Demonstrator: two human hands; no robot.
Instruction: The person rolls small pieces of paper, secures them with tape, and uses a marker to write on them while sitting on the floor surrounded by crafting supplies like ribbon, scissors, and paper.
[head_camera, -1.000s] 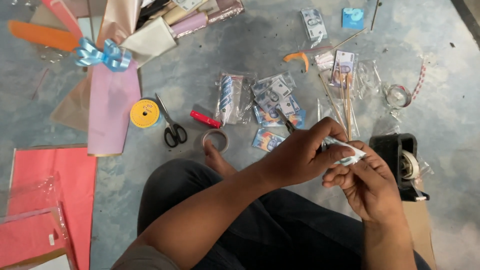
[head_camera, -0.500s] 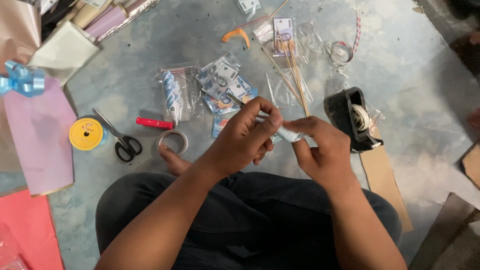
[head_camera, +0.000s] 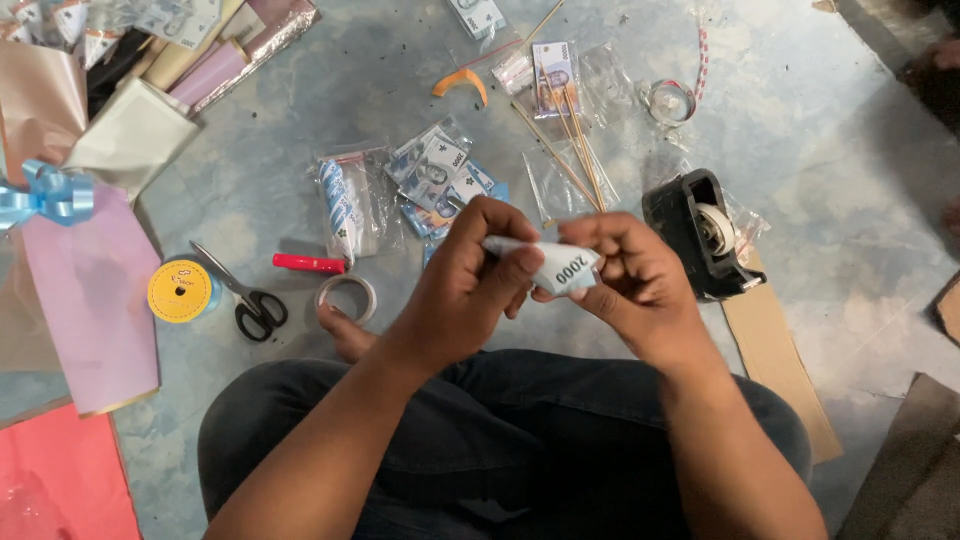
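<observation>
Above my lap, my left hand (head_camera: 470, 275) and right hand (head_camera: 625, 280) both pinch a rolled banknote (head_camera: 545, 262), fingers closed around it, near the black tape dispenser (head_camera: 700, 235).

I'm seeing a grey-white banknote (head_camera: 555, 265), a yellow ribbon spool (head_camera: 180, 291), and black-handled scissors (head_camera: 250, 303). Black tape dispenser (head_camera: 700, 235), pale blue bow (head_camera: 50, 195), mottled blue-grey floor (head_camera: 850, 180).

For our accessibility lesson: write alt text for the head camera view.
Both hands, left hand and right hand, hold a folded banknote over the person's lap; scissors, tape dispenser and wooden sticks lie on the floor.
</observation>
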